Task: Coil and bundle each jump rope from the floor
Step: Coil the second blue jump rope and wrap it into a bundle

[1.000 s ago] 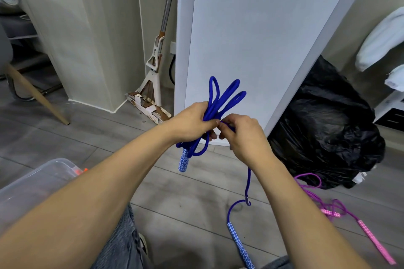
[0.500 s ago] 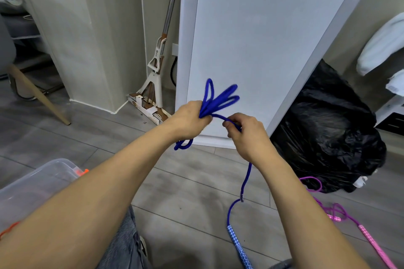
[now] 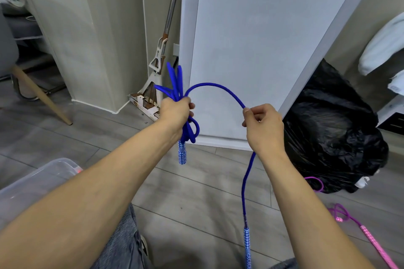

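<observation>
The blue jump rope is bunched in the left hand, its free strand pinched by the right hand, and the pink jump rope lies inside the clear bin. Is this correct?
No. In the head view the pink jump rope lies on the floor beside the black bag, not inside the clear bin. The rest is right.

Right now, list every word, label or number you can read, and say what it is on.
Nothing legible.
On the mop: small dark mark on its white frame, too blurred to read.
On the cardboard at the mop's foot: marks too small to read.
On the blue jump rope: patterned handles, no letters.
</observation>
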